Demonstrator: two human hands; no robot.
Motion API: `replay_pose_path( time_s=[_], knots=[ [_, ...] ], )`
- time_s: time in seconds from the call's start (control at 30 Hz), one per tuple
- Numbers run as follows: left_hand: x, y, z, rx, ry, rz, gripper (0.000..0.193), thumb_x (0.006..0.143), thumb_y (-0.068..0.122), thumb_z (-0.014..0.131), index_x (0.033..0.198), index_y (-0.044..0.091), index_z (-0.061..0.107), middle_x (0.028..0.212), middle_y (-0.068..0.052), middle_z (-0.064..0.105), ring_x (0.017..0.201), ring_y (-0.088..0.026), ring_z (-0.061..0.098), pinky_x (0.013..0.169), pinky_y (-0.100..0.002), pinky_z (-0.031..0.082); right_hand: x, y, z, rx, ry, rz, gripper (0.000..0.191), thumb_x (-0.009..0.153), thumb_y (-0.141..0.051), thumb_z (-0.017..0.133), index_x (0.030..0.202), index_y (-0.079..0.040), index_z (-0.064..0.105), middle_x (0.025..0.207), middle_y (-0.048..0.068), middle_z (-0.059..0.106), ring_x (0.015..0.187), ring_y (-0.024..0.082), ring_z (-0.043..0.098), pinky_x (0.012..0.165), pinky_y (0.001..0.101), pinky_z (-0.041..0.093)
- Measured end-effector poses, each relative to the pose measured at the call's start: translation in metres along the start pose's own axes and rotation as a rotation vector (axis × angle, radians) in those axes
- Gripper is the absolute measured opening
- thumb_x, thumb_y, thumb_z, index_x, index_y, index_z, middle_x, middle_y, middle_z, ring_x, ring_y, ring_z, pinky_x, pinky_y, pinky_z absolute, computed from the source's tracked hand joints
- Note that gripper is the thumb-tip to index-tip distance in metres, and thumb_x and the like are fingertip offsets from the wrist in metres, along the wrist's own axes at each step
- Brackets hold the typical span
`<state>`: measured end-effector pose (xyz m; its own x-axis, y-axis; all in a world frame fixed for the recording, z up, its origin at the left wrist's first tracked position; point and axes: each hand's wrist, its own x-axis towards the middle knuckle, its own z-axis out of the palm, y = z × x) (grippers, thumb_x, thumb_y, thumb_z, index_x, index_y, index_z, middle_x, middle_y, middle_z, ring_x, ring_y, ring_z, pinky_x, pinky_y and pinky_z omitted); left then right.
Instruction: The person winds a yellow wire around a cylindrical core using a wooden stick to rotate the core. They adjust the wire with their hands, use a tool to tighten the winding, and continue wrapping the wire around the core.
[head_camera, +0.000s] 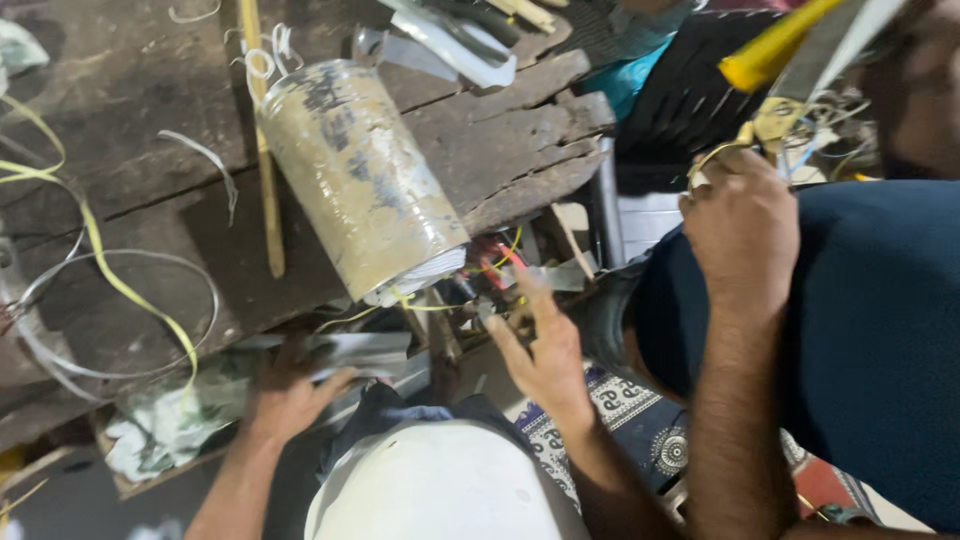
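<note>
The dull metal cylinder (360, 175) lies on the wooden worktop (120, 90), long axis running far-left to near-right, its wired end (490, 262) toward the right hand (540, 350), which is open, fingers spread, just beside it. The left hand (290, 390) rests flat on a grey strip (370, 350) (another person's hand (740, 235) grips wires at far right).

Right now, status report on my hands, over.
Left hand pressed on grey sheet strip, grip unclear. Right hand open by red and yellow wires below grimy metal cylinder. Co-worker's hand close right.
</note>
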<state>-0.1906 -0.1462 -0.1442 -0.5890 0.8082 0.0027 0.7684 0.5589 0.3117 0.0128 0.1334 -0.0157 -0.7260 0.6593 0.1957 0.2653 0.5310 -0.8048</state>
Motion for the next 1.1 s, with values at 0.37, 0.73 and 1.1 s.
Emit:
replay_pose_path(
  time_s=[0.37, 0.73, 1.1],
  knots=[
    [-0.018, -0.009, -0.013, 0.085, 0.174, -0.178, 0.048, 0.074, 0.049, 0.074, 0.11, 0.019, 0.078, 0.139, -0.023, 0.058, 0.125, -0.045, 0.055, 0.102, -0.054, 0.047, -0.012, -0.05, -0.032, -0.008, 0.215, -0.11, 0.067, 0.087, -0.003, 0.079, 0.147, -0.002, 0.05, 0.114, 0.009, 0.068, 0.08, 0.011, 0.065, 0.069, 0.0238, 0.055],
    [-0.018, 0.021, -0.088, -0.379, 0.379, 0.019, 0.029, 0.08, 0.027, 0.078, 0.096, 0.003, 0.076, 0.12, -0.021, 0.064, 0.116, -0.042, 0.058, 0.101, -0.049, 0.046, -0.001, -0.097, -0.026, -0.051, 0.22, -0.074, 0.03, 0.094, -0.006, 0.075, 0.123, -0.001, 0.068, 0.096, 0.005, 0.071, 0.08, 0.01, 0.062, 0.076, 0.0229, 0.052],
    [0.021, 0.022, -0.082, -0.774, 0.153, -0.051, 0.061, 0.083, 0.033, 0.081, 0.132, 0.003, 0.061, 0.137, -0.023, 0.061, 0.13, -0.038, 0.056, 0.109, -0.042, 0.043, 0.007, -0.127, -0.044, -0.325, 0.359, -0.169, 0.016, 0.108, -0.012, 0.074, 0.119, 0.0, 0.073, 0.097, 0.008, 0.072, 0.082, 0.014, 0.067, 0.075, 0.023, 0.053]
  ],
)
